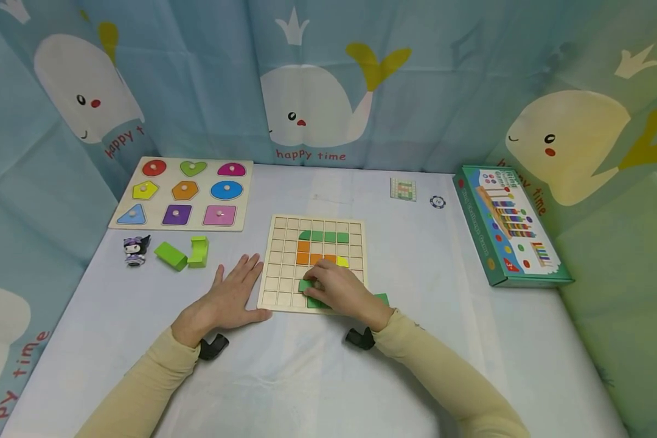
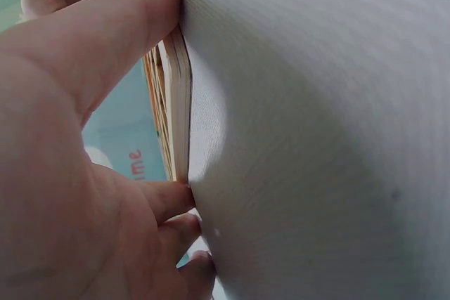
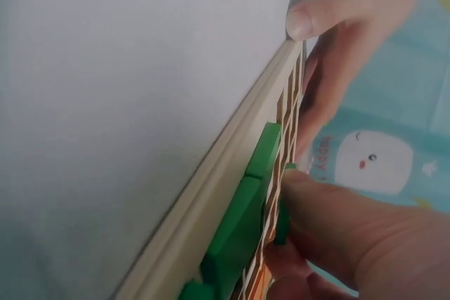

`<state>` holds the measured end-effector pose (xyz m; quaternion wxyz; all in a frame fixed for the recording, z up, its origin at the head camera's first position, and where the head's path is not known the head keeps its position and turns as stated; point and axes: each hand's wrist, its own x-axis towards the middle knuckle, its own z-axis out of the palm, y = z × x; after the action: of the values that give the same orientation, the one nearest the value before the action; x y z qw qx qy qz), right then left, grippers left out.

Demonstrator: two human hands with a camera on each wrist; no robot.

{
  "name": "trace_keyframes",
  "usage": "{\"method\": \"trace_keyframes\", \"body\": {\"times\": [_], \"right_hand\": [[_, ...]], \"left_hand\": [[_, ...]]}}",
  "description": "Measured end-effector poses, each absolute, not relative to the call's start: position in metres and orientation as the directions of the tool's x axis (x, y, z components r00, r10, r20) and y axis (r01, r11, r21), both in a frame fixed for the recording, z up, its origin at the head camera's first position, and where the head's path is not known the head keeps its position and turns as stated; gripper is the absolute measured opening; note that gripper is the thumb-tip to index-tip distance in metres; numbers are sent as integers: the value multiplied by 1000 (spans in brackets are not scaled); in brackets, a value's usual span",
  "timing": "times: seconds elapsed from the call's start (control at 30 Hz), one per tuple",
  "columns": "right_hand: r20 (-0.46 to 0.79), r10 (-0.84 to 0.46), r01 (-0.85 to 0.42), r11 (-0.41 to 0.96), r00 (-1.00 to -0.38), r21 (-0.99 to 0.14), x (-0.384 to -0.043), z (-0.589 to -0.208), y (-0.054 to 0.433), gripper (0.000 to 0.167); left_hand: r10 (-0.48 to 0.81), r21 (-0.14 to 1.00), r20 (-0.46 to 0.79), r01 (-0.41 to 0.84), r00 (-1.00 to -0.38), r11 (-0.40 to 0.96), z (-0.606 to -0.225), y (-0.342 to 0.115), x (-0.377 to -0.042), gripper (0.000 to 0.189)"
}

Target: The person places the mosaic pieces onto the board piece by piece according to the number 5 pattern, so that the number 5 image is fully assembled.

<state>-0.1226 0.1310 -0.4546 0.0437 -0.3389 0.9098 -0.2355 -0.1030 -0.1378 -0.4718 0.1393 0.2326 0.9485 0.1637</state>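
Observation:
A wooden grid board (image 1: pixel 278 255) lies on the table. My left hand (image 1: pixel 227 299) rests on the table with straight fingers. Its thumb touches the board's near left corner, and its fingers lie along the left edge. Over the board's lower middle, my right hand (image 1: pixel 342 289) pinches a green tile (image 3: pixel 283 223) between thumb and fingers. More green tiles (image 3: pixel 235 233) sit along the near edge, partly hidden by that hand in the head view. Farther up are a row of green tiles (image 1: pixel 330 236), orange tiles (image 1: pixel 303 252) and a yellow tile (image 1: pixel 342 261).
At the back left lies a shape puzzle (image 1: pixel 197 210), with a small figurine (image 1: pixel 136 251) and two green blocks (image 1: pixel 171 256) in front. To the right are a green game box (image 1: pixel 514 228), a small pattern card (image 1: pixel 403 189) and a round chip (image 1: pixel 437 202).

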Motion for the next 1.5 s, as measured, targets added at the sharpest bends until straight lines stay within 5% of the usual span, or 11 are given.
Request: {"method": "trace_keyframes", "body": {"times": [0.4,0.73,1.1,1.5], "right_hand": [[78,-640,-607,673,-764,-422,-127,-460,119,26],[159,-632,-608,597,-758,-523,-129,-450,157,20],[99,-492,-454,683,-865,-572,-111,-448,236,17],[19,-426,-346,706,-905,-618,-89,-455,270,19]], "left_hand": [[489,366,-181,403,-853,839,-471,-138,-102,102],[477,369,-190,388,-858,845,-471,-136,-102,102],[478,377,-189,386,-858,842,-471,-138,-102,102],[478,375,-196,385,-856,843,-470,-137,-102,102]]}}
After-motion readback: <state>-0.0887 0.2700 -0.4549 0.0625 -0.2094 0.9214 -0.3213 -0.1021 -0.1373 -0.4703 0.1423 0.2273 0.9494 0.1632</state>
